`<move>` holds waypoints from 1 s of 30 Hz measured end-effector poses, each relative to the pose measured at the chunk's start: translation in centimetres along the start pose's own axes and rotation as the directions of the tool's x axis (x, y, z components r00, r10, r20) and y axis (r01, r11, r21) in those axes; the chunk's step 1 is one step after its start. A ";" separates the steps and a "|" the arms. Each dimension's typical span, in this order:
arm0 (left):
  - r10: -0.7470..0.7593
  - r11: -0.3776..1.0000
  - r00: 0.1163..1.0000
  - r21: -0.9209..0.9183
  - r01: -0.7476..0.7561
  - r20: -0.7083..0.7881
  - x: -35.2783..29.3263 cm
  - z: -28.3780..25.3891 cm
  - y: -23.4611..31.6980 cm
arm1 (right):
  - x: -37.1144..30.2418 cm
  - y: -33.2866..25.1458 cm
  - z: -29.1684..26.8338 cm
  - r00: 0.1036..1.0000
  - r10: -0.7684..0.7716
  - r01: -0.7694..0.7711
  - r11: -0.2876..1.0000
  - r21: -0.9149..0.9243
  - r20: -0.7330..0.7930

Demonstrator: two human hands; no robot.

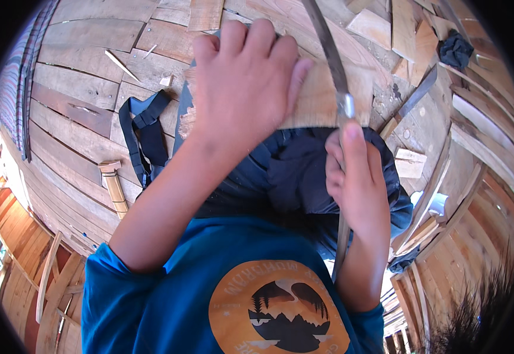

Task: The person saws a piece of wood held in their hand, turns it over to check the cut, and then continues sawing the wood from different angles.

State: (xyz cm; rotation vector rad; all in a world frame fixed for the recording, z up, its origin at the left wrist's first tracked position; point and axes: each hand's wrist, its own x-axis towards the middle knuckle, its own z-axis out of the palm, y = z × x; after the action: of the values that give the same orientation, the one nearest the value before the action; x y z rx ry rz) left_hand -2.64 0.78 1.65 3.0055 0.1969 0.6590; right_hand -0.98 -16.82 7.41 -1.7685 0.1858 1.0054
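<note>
My left hand (242,82) lies over a wooden board (322,97), its fingers curled over the far edge. The board rests across my lap, and its left end looks rough and splintered. In my right hand (357,171) is a long-handled knife (332,56), gripped just below the metal collar with the thumb along the handle. Its blade points away from me and runs out of view at the top, passing over the board's right part. The handle's rear end runs back beneath my right forearm. Dark cloth (304,171) covers my lap under the board.
A second blade with a wooden handle (416,97) lies on the plank floor (80,65) to the right, among several wood offcuts (407,29). At left are a black strap (146,138), a narrow wooden piece (114,189) and striped fabric (18,76).
</note>
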 end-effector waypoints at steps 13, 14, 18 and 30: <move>-0.014 0.999 0.996 -0.053 0.010 -0.087 -0.7 1.1 0.5 | -1.3 0.9 0.8 0.998 0.033 -0.030 0.998 0.053 -0.060; -0.015 0.998 0.997 -0.066 0.010 -0.079 -0.7 0.8 0.6 | -1.5 1.0 0.8 0.998 0.023 -0.020 0.998 0.054 -0.061; -0.075 0.992 0.977 -0.082 0.093 0.200 1.5 -1.7 0.9 | 1.1 0.4 1.4 0.997 -0.034 0.033 0.999 -0.015 -0.070; -0.053 0.999 0.979 -0.003 0.055 0.197 1.4 -1.7 1.3 | 0.6 0.9 0.6 0.999 0.002 0.001 0.998 0.069 -0.046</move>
State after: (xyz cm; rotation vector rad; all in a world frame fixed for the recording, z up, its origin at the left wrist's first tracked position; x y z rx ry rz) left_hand -1.95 -0.24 3.93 3.0193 0.2629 0.3528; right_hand -1.45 -16.54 6.29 -1.7299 0.2472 0.9484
